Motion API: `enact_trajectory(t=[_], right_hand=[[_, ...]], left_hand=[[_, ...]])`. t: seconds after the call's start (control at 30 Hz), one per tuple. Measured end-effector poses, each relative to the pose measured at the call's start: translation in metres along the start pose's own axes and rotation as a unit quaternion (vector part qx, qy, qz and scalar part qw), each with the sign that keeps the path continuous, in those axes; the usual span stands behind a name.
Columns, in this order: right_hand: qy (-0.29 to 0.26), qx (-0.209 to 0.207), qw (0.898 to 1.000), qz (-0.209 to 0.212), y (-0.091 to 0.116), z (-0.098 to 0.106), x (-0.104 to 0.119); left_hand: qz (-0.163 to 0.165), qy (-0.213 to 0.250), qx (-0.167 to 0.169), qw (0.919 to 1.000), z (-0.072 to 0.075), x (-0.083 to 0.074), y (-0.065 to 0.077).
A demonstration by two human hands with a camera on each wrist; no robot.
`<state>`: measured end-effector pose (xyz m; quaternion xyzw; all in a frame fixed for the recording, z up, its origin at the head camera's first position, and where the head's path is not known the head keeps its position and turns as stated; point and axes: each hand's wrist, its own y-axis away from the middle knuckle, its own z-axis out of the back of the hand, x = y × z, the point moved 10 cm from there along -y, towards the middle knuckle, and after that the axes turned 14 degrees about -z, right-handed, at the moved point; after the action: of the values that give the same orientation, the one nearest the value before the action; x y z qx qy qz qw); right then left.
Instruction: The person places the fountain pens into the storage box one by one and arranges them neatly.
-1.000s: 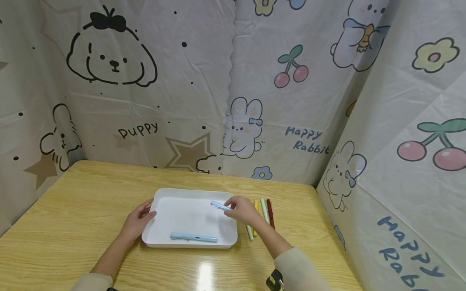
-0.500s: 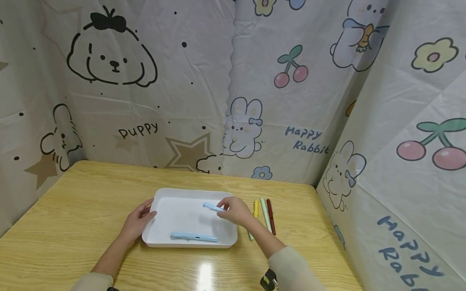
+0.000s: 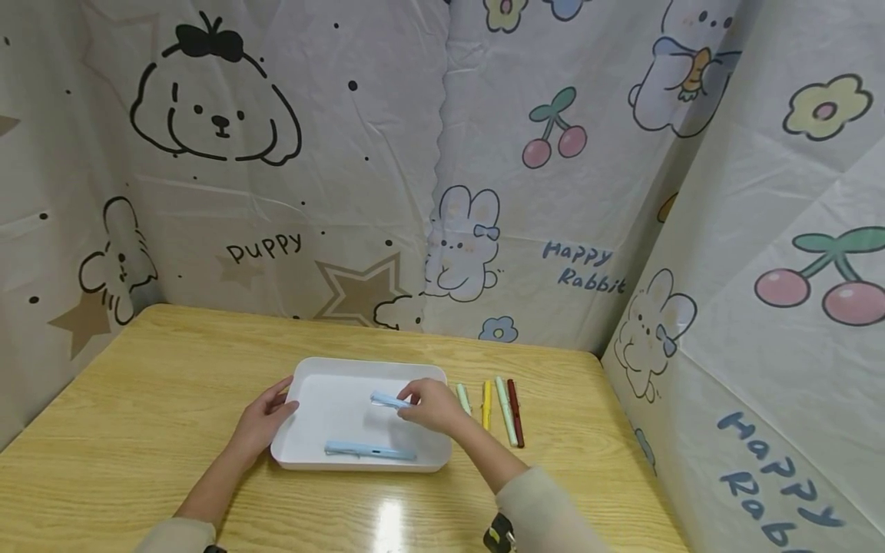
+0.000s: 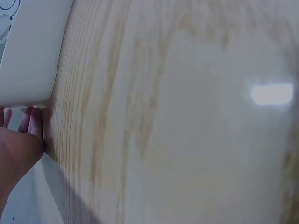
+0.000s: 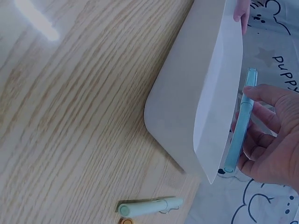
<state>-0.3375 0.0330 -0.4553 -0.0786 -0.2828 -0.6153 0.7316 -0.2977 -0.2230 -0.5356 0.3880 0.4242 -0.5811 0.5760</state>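
Note:
My right hand (image 3: 437, 407) pinches a light blue pen (image 3: 385, 399) above the white tray (image 3: 335, 418). In the right wrist view the pen (image 5: 240, 128) lies between thumb and fingers, its clip end pointing away from the wrist. A second light blue pen (image 3: 371, 451) rests inside the tray along its near side. At the tray's left end my left hand (image 3: 257, 421) holds the wall, thumb over the rim and fingers outside. Fingertips of this hand (image 4: 21, 135) meet the tray's outer side in the left wrist view.
Right of the tray, several pens lie on the wooden table (image 3: 207, 361): a light green pen (image 3: 464, 398) partly behind my right arm, a yellow pen (image 3: 487, 403), another light green pen (image 3: 506, 413) and a dark red pen (image 3: 515, 415). Printed curtains (image 3: 387, 200) hang around the table.
My right hand has moved left with the light blue pen, farther in over the tray. More of the nearest green pen shows behind it. The left hand and tray have stayed put.

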Motion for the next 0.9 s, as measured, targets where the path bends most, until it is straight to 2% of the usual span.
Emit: enact_trajectory(t=[0.3, 0.7, 0.9], right_hand=[[0.017, 0.002, 1.0, 0.007, 0.004, -0.008, 0.014], [0.028, 0.012, 0.999, 0.025, -0.001, -0.024, 0.022], [0.033, 0.019, 0.999, 0.02, 0.0, -0.031, 0.025]], left_hand=[[-0.002, -0.001, -0.005, 1.0, 0.001, 0.0, 0.0], [0.0, 0.008, -0.005, 1.0, 0.0, 0.004, -0.002], [-0.003, 0.008, -0.003, 1.0, 0.0, 0.003, -0.002]])
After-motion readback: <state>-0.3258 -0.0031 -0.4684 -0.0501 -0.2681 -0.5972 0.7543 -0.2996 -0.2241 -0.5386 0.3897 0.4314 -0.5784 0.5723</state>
